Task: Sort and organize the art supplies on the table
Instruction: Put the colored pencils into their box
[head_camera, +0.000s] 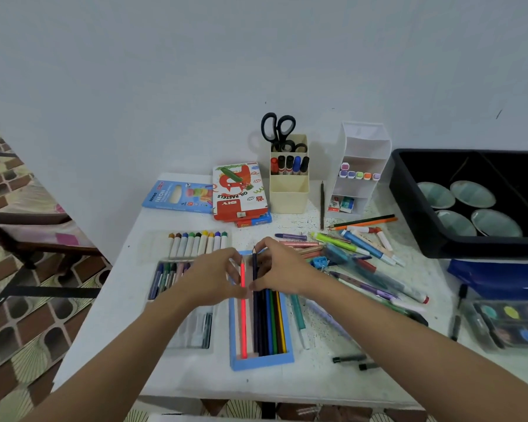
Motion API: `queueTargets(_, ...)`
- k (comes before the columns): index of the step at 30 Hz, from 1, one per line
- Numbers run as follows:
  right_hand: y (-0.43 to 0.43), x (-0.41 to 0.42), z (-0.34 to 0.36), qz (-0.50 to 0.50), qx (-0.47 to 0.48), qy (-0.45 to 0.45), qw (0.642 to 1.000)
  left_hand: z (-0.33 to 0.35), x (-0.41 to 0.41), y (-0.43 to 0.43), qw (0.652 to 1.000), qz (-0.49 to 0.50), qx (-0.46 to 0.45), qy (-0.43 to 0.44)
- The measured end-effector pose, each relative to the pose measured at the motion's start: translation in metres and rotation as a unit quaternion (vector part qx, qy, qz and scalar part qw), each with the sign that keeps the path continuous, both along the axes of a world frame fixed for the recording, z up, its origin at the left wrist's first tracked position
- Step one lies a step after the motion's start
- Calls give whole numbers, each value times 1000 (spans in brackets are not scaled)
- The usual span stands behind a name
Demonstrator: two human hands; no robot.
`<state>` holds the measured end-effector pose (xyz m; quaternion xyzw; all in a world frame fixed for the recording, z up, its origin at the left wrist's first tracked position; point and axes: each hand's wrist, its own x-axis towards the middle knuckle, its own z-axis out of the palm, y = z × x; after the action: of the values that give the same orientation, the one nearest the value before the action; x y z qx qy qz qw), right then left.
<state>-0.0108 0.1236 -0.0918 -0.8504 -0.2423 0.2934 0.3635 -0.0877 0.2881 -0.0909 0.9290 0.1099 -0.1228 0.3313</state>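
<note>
A blue pencil tray lies in the middle of the white table. It holds a neon red pencil at its left and several dark, blue, green and yellow pencils at its right. My left hand pinches the upper end of the red pencil. My right hand pinches a dark blue pencil near its tip, over the tray's far end. Loose pens, markers and pencils are strewn to the right of the tray.
Clear trays of crayons and pens sit left. Behind are a blue neon box, an oil pastels box, a cream holder with scissors and markers, a white organizer. A black bin and watercolour set stand right.
</note>
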Motion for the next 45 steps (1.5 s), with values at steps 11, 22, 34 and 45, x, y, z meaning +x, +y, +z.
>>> queueTargets(11,-5,-3,0,91,-46,-180,978,-14,-5,5,996,-20,65,-60)
queueTargets(22,-38,-18,-30,142,-26,-386,911,-21,-12,0,988,-60,77,-118)
queueTargets(34,-46,-32,-46,169,-45,-445,878,-26,-21,-9,970,-108,110,-187)
queueTargets(45,-47,-31,-38,144,6,-347,927,-25,-19,-14,970,-86,134,-184)
